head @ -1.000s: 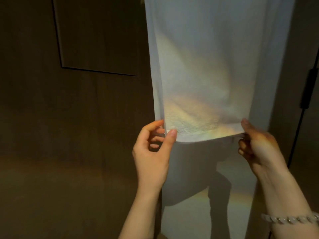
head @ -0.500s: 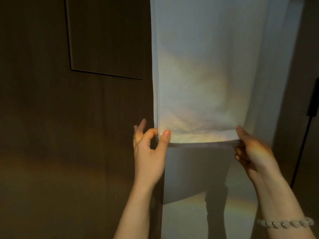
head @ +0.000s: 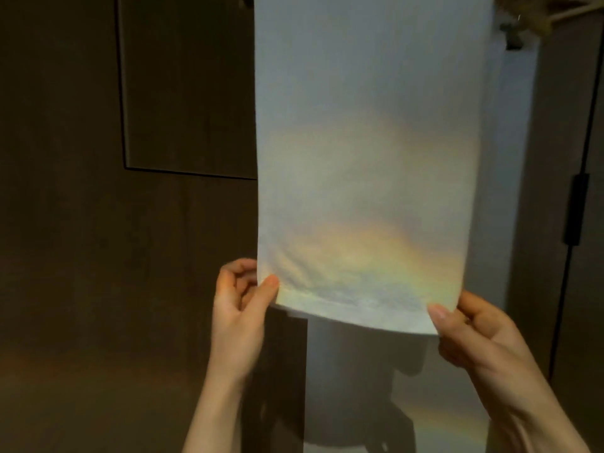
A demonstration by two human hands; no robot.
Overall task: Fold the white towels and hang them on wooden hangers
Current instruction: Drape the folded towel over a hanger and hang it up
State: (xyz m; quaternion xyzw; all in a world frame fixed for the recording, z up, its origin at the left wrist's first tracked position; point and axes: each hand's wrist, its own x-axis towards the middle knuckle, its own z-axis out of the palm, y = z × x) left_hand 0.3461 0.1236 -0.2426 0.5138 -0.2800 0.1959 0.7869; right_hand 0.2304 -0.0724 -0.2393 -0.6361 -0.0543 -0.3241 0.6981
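White towel hangs straight down before a dark wooden wall (its top runs out of view), each bottom corner pinched between thumb and curled fingers, by the left hand and the right hand.

Carrier = wooden hanger, only its rt end visible, top-right corner, w/ a dark fitting just below it. Towel hangs straight down from that level. Its top is out of frame, so can't confirm contact w/ hanger.
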